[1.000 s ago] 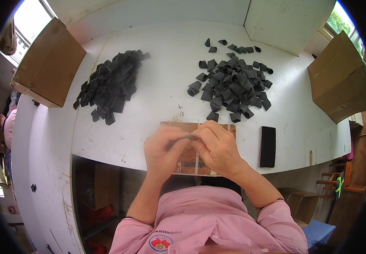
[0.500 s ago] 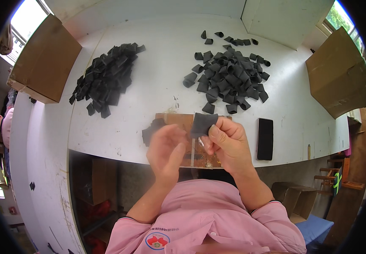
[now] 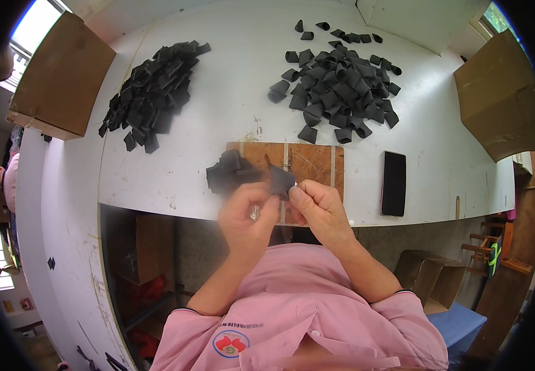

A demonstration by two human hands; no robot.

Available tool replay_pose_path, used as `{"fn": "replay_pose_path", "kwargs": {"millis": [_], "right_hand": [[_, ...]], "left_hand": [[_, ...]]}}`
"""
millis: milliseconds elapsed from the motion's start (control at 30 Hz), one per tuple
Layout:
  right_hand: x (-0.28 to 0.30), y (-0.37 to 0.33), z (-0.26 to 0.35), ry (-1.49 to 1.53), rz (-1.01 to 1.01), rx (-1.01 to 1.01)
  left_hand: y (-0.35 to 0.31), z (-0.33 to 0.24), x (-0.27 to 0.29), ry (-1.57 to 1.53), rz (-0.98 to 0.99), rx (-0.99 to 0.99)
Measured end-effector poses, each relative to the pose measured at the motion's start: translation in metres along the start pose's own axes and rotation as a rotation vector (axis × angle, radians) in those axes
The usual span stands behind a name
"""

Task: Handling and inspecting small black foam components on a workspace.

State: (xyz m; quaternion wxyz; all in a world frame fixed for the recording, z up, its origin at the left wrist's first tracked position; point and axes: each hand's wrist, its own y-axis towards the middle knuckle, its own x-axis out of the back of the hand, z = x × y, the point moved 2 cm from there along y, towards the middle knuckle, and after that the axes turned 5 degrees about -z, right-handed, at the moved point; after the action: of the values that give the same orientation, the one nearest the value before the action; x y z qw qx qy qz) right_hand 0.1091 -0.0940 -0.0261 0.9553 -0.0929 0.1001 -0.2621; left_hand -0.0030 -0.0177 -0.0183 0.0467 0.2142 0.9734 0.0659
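Note:
In front of my chest, both hands hold a small piece of black fabric-like material [image 3: 281, 180], which is bent into a curved, tube-like shape. My left hand [image 3: 245, 215] closes on its lower left edge, and a small shiny thing shows by the fingers, too blurred to name. My right hand [image 3: 320, 211] pinches the piece's right edge between thumb and fingers. Below lies a brown board [image 3: 314, 162] with pale strips. A small stack of flat black pieces [image 3: 225, 173] rests over its left edge, just beyond my left hand.
A heap of flat black pieces [image 3: 156, 93] lies at the far left, and a heap of black tube-shaped pieces [image 3: 341, 86] at the far right. A dark phone [image 3: 393, 184] lies right of the board. Cardboard boxes stand left [image 3: 63, 74] and right [image 3: 502, 93].
The black piece has gone from flat to curved, and my left hand has closed on it. My right hand has moved slightly left. The whole view has shifted, so the table sits higher.

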Motion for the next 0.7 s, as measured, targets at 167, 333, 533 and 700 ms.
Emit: {"fn": "replay_pose_path", "kwargs": {"millis": [167,333,533,700], "right_hand": [[0.0,-0.007,0.014,-0.347,-0.257,0.455],[0.0,0.001,0.011,-0.088,-0.007,0.377],[0.0,0.001,0.009,-0.292,-0.008,0.367],[-0.009,0.002,0.006,-0.763,-0.401,0.932]], "left_hand": [[0.002,0.002,0.007,0.156,0.013,-0.136],[0.003,-0.001,0.008,0.218,0.15,-0.245],[-0.001,-0.004,0.004,0.441,0.036,-0.351],[-0.01,0.002,-0.004,0.58,-0.008,-0.608]]}}
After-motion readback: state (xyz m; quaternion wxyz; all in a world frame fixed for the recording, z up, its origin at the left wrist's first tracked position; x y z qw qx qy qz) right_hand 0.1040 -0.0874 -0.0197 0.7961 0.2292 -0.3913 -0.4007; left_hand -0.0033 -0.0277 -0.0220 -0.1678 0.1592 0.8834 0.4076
